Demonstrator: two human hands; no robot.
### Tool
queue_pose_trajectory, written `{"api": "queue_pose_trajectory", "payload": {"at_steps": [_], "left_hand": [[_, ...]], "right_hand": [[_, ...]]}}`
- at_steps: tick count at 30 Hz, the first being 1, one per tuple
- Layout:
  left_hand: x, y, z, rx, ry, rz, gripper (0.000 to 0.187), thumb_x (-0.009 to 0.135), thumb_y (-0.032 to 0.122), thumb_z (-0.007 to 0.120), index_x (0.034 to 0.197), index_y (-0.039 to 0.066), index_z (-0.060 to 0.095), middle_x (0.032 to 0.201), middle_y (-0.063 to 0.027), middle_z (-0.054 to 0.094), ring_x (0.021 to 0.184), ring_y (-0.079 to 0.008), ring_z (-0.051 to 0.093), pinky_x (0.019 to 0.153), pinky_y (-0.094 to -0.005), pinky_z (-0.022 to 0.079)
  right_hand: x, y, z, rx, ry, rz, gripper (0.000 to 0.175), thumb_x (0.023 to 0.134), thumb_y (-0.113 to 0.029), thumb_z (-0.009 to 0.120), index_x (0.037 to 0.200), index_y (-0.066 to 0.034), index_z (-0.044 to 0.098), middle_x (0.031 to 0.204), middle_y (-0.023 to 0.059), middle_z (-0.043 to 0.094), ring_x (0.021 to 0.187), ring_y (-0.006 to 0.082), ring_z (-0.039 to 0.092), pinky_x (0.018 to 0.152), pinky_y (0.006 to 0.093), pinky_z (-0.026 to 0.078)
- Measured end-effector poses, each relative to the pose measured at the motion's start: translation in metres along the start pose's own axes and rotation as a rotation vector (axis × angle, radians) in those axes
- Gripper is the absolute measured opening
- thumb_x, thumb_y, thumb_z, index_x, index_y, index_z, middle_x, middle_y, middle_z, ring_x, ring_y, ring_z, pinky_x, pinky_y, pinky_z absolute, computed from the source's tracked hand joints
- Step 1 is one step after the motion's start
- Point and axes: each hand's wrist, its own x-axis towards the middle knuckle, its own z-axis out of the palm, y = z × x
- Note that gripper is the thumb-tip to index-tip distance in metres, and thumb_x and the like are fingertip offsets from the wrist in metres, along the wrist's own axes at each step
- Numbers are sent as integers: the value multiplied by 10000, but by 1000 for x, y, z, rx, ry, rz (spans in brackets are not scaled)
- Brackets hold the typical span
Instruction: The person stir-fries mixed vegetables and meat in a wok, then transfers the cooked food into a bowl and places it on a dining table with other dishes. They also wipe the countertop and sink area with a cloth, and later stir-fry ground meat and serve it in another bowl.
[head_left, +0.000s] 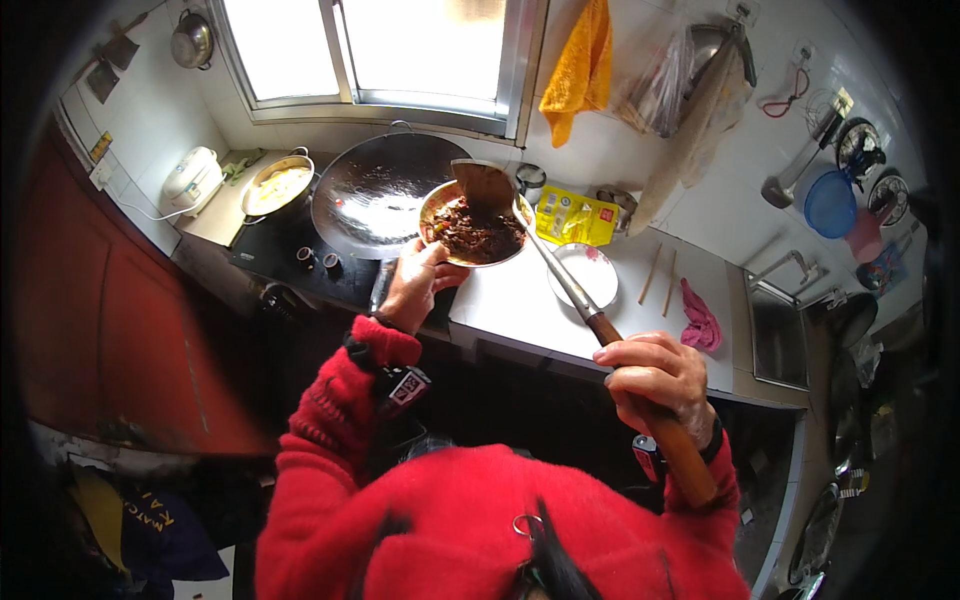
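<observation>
My left hand (417, 281) grips the near left rim of a bowl (482, 262) of dark, saucy cooked food (476, 236), held beside the wok. In my right hand (661, 375) is the wooden handle of a wok spatula (574, 289), whose metal blade (484, 187) rests over the bowl's far side and hides part of the food. Left of the bowl, a large wok (382, 191) sits on the black gas stove (281, 259). Its inside is glossy with oil, with a few small scraps stuck to it.
A two-handled pan of pale food (279, 191) stands left of the wok. On the white counter (510, 315) lie a white plate (589, 279), a yellow packet (574, 216), chopsticks (660, 281) and a pink cloth (700, 319). A sink (780, 334) is at the right.
</observation>
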Motion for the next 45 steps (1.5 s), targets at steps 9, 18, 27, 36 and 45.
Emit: {"api": "queue_pose_trajectory", "payload": {"at_steps": [9,18,27,36,45], "left_hand": [[42,-167,23,-70,268,-133,401,855,-6,453,1242,10,349,978,-215,633,631,-288,698,483,-336,584],[53,-224,13,-157,283,-292,381,973,190,521,1201,-87,391,1031,-227,648,704,-298,711,520,-301,599],[-14,-137,111,-1048,-515,-571,1068,909,754,167,1467,-150,53,1531,-307,224,1438,-373,259,1177,-458,260],[-29,-159,51,-847,-312,-640,805,983,605,330,1464,-32,224,1451,-269,391,1358,-362,397,1124,-460,344],[37,-190,-51,216,100,-392,545,954,127,565,1396,-44,296,1018,-168,647,807,-223,696,663,-291,557]], "right_hand": [[-72,32,33,167,129,264,136,786,-112,715,899,-71,652,1099,121,676,846,274,647,714,345,520],[-62,40,19,-63,43,144,117,851,-156,676,911,-64,635,1122,147,661,909,298,659,744,373,546],[-90,50,85,17,-69,246,261,647,-29,726,884,-65,622,1096,106,671,903,291,656,759,369,551],[-75,65,111,521,566,507,66,925,-102,606,970,-54,595,1220,171,597,947,223,647,853,341,524],[38,160,206,1298,849,887,144,938,-93,573,1075,-55,555,1290,115,538,942,189,664,937,331,531]]}}
